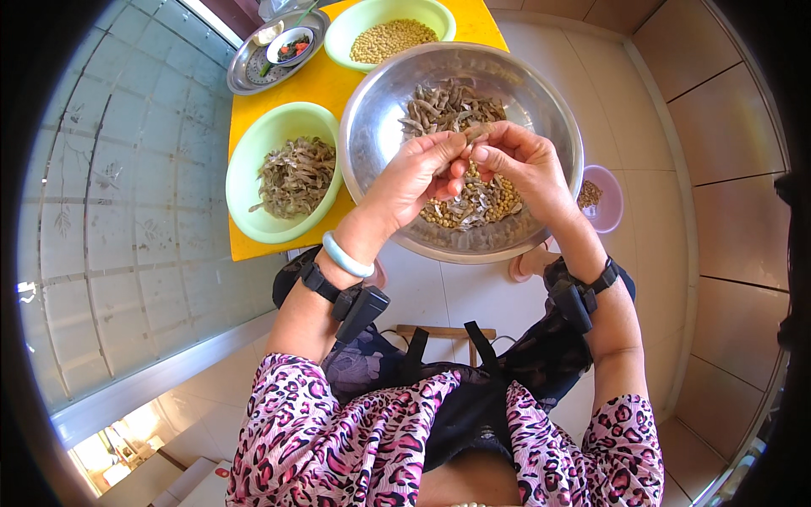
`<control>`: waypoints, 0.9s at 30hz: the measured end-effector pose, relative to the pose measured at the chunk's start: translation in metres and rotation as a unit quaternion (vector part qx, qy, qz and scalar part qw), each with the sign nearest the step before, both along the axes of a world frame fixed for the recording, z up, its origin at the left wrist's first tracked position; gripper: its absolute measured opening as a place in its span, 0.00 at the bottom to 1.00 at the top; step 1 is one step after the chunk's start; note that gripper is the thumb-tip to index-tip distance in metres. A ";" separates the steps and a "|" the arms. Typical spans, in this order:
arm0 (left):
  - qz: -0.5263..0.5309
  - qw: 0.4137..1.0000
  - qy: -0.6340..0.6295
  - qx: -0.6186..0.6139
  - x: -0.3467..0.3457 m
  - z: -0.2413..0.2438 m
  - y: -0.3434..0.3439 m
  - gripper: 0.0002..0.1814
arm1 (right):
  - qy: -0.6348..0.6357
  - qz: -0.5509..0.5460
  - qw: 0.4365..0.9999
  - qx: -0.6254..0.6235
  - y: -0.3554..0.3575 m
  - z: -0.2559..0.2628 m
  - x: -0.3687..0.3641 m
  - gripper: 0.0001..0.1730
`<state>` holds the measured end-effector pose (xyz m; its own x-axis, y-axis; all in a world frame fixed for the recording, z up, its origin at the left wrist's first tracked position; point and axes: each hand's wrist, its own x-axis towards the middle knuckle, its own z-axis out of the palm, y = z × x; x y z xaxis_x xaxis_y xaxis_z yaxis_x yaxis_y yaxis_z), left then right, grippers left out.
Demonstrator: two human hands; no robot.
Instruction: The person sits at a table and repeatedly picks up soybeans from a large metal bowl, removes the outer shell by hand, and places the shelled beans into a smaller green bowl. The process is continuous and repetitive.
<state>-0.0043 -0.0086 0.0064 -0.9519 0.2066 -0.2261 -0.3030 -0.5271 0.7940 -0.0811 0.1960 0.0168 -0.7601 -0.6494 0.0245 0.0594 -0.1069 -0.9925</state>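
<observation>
My left hand (426, 166) and my right hand (521, 160) meet over a large stainless steel bowl (374, 108). Between their fingertips they pinch a dry brown bean pod (478, 132). Behind them in the bowl lies a heap of dried pods (453, 104). Nearer my body, round yellowish beans (507, 201) lie mixed with bits of empty husk (472, 209). The curled fingers of my left hand are partly hidden, so I cannot tell if they hold anything more.
On a yellow table (244, 250) stand a green bowl of husks (236, 184), a green bowl of beans (336, 38) and a metal tray (237, 79) carrying a small bowl of food (272, 51). A pink bowl (614, 203) sits low at the right. A glass panel (146, 190) rises at the left.
</observation>
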 end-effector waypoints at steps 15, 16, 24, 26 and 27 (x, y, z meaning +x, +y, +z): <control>-0.041 0.994 -0.055 0.082 0.003 -0.011 0.005 0.10 | 0.176 -0.051 0.975 0.126 0.000 0.006 0.007 0.09; -0.044 0.993 -0.057 0.089 0.003 -0.012 0.006 0.10 | 0.174 -0.048 0.976 0.125 0.001 0.007 0.007 0.09; -0.079 0.988 -0.045 0.128 0.001 -0.006 0.004 0.14 | 0.072 -0.039 0.993 0.083 0.003 0.008 0.007 0.09; -0.082 0.987 -0.045 0.128 0.001 -0.004 0.004 0.15 | 0.064 -0.031 0.995 0.068 0.004 0.009 0.005 0.09; -0.078 0.988 -0.046 0.123 0.001 -0.004 0.005 0.15 | 0.053 -0.030 0.996 0.069 0.004 0.009 0.005 0.08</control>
